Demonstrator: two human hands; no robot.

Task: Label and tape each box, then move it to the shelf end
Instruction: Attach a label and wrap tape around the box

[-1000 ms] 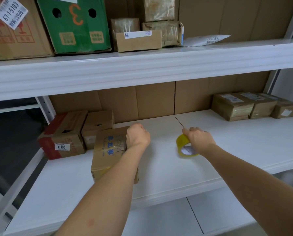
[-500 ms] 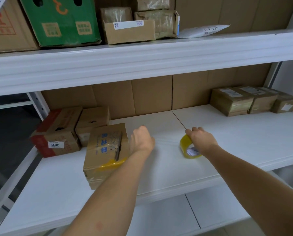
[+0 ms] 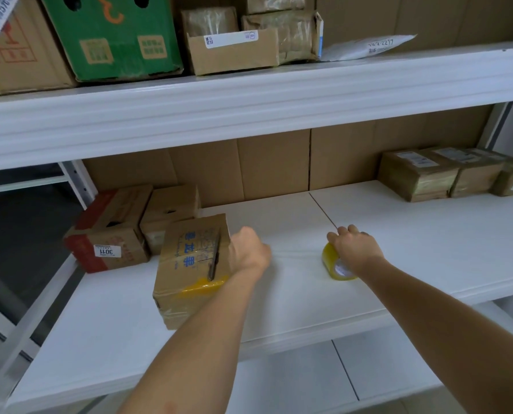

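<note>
- Your left hand sits at the right edge of the cardboard box, fingers curled in toward it; from behind, you cannot tell whether they pinch the stretched tape or only press the box's side.
- The cardboard box stands on the white middle shelf, toward its left half and near the front edge, turned a little askew. Blue characters run across its top, a dark seam gapes between the flaps, and a yellow strip of tape crosses the near edge.
- A thin clear band of tape stretches over the shelf between your two hands.
- Your right hand wraps over the yellow tape roll, fingers curled around its top; the roll stands on edge on the shelf, well apart from the box.
- Behind the box on the left, a red-and-brown carton with a white label reading 3011 lies just beside a smaller brown box; both are against the cardboard backing.
- At the far right end of the shelf, three taped parcels sit side by side, touching.
- On the upper shelf stand a green carton, an open brown tray box, wrapped parcels and a flat white mailer.
</note>
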